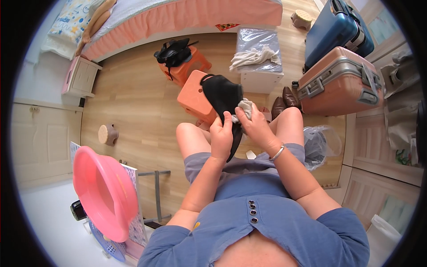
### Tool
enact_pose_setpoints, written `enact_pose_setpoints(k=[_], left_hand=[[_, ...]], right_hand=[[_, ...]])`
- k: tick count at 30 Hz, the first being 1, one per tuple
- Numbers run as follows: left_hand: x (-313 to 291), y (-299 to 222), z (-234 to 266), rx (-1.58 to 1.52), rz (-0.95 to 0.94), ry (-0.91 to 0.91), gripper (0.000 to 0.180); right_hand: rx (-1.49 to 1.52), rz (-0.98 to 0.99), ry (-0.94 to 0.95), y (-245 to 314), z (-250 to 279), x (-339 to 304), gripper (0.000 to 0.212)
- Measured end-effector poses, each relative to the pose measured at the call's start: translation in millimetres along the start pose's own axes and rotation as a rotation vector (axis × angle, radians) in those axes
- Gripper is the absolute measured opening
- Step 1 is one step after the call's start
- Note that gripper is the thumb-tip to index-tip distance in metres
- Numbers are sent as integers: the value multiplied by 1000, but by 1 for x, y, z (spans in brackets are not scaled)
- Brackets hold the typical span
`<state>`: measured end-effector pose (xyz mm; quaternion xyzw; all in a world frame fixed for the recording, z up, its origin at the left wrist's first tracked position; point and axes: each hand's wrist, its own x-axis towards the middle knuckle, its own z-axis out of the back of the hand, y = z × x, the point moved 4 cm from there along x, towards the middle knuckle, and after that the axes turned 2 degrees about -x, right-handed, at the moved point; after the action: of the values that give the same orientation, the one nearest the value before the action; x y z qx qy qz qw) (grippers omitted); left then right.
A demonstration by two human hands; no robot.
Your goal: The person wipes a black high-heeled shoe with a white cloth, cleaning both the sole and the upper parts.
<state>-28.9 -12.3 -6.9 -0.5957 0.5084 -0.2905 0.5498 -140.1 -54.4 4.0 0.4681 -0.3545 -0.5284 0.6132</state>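
Observation:
Above my lap I hold a smooth black item with a loop at its far end and a strap hanging down, perhaps a small bag (220,95); its kind is not clear. My left hand (221,138) is closed round its near part, thumb on top. My right hand (256,127), with a silver bangle at the wrist, grips a crumpled pale cloth (244,106) pressed against the item's right side. Just beyond, an orange stool (192,92) stands partly behind the black item. Farther off, another orange stool (199,62) bears a black strapped bag (173,52).
A plastic-covered white box (258,40) bears another pale cloth (255,58). Blue (333,38) and pink (338,82) suitcases, brown shoes (284,100) and a lined bin (315,147) are right. A pink basin (126,187) stands left. Someone's legs (95,22) rest on the bed (187,22).

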Motion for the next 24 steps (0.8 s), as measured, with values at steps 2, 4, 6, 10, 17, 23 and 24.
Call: enact_pose_setpoints(k=[2,4,6,10,17,23,24], left_hand=[[5,4,6,117,-23,-25,38],[7,0,7,186,-69,-22,42],[8,1,9,387,-96,25,41],[6,-2,1,390,-111,66,40],[14,-2,15,405,-184,10,40],[-1,-36,-5,1225,-734,116,35],[-8,-40,-9,1286,-983,184,33]], right_hand=[[-91,-56,104,-20,6,2,41],[-73,-105,-5,-16,20,-1,41],[-84,-46,-119,0,32,3,40],[-320,319,-248,34,40,19,35],[-466,564,-28,8,-9,-17,30],[409,86,-261,-19,45,6,39],[541,125,-211,-18,54,7,40]])
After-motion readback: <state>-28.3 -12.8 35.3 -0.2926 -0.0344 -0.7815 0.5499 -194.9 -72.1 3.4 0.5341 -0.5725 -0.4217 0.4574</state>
